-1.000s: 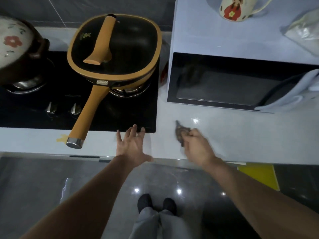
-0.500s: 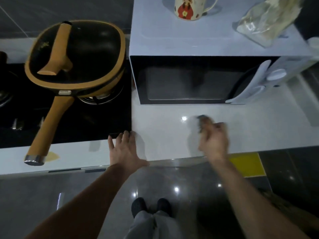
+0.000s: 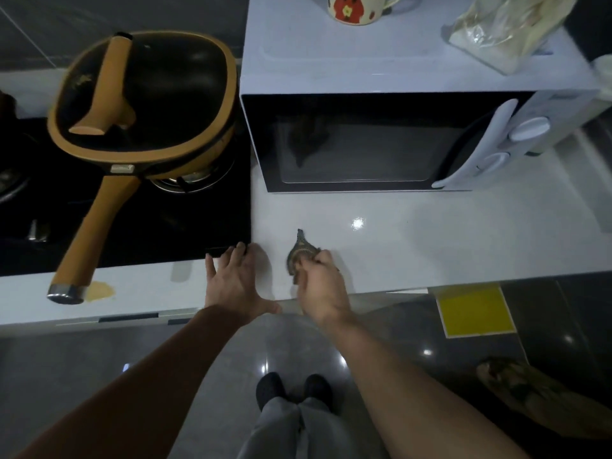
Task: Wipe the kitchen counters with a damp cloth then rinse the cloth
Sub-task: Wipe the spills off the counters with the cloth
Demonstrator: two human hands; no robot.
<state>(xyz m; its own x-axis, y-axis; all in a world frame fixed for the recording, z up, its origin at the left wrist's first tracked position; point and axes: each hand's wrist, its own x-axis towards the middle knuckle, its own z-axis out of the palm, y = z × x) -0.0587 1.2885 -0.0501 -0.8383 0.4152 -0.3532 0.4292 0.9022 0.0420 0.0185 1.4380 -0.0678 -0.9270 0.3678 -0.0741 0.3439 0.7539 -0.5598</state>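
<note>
Cloth [image 3: 303, 255]: small, dark brownish, bunched into a wad. One pointed corner sticks out from the wad toward the microwave [image 3: 364, 140]. Judged soft, limp and light, with no shape of its own. If damp it likely drags a little on the glossy white bench [image 3: 447, 240] rather than sliding freely. Not fragile. Best held as a wad under the fingers, with the palm bearing down so a broad patch meets the surface. The loose corner could be tucked in, or it will trail.

Right hand [image 3: 319, 286]: fingers curled over the cloth, gripping it and pressing it onto the bench. Most of the cloth is hidden beneath the knuckles; only the far edge and the pointed corner show. The hand is slightly blurred.

Left hand [image 3: 233, 279]: flat, palm down on the bench near its front edge. Fingers straight and slightly spread, thumb out to the side, holding nothing. Fingertips reach the near right corner of the black hob [image 3: 165, 223]. Looks like a brace.

Position: the cloth sits on the bench strip between the hob and the open stretch in front of the microwave. It is near the front edge, just beside the left hand but apart from it. A frying pan [image 3: 142, 104] with its lid on sits on the hob, its handle overhanging the bench well to the left of both hands.
</note>
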